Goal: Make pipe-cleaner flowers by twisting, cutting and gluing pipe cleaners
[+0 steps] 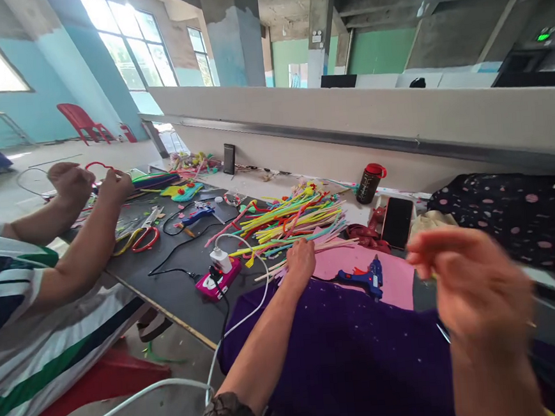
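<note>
My left hand (301, 260) rests knuckles up at the near edge of a heap of coloured pipe cleaners (288, 223), its fingers curled among the loose ends on a pink sheet (353, 263). What they grip is hidden. My right hand (470, 282) hovers close to the camera on the right, blurred by motion; a thin yellowish sliver shows by its fingers, too smeared to name. A blue glue gun (367, 276) lies on the pink sheet between my hands. Purple cloth (347, 356) covers the table under my forearms.
A co-worker on the left bends a red wire with both hands (90, 181). Red-handled scissors (145, 234), a second glue gun (195, 216), a pink power strip (218, 278) with white cable, a phone (396, 222), a red-capped bottle (370, 183) and a spotted dark bag (509, 215) lie about.
</note>
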Demonstrator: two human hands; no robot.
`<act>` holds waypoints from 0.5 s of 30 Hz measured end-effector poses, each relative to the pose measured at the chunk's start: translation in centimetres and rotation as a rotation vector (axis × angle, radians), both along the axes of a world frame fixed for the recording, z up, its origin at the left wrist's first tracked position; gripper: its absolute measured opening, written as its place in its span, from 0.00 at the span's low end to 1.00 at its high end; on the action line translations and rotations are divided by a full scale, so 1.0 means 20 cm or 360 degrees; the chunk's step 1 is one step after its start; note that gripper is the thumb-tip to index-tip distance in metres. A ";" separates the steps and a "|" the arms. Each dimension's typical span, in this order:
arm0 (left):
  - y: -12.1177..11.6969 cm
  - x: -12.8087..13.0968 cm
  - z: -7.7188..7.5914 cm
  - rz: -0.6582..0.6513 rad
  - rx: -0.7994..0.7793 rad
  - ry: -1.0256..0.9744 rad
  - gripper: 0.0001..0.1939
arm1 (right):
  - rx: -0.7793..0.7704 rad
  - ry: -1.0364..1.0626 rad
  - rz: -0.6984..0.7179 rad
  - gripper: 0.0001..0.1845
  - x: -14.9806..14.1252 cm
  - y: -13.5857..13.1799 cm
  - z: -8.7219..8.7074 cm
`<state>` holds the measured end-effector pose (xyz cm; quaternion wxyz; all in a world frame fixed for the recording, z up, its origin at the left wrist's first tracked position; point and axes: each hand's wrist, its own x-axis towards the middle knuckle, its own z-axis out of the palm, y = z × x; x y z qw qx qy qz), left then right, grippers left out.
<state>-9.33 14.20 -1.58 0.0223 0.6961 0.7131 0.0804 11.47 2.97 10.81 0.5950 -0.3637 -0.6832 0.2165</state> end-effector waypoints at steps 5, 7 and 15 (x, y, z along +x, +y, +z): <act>0.00 -0.01 -0.01 -0.0010 0.0033 -0.0079 0.16 | -0.0100 -0.1056 0.0007 0.12 -0.27 0.48 -0.05; -0.01 -0.01 -0.01 -0.0019 0.0064 -0.0102 0.16 | -0.0080 -0.1673 -0.0149 0.13 -0.37 0.69 -0.12; 0.00 -0.04 -0.05 0.0000 0.0129 -0.0180 0.14 | -0.0013 -0.2272 -0.0351 0.14 -0.60 1.07 -0.31</act>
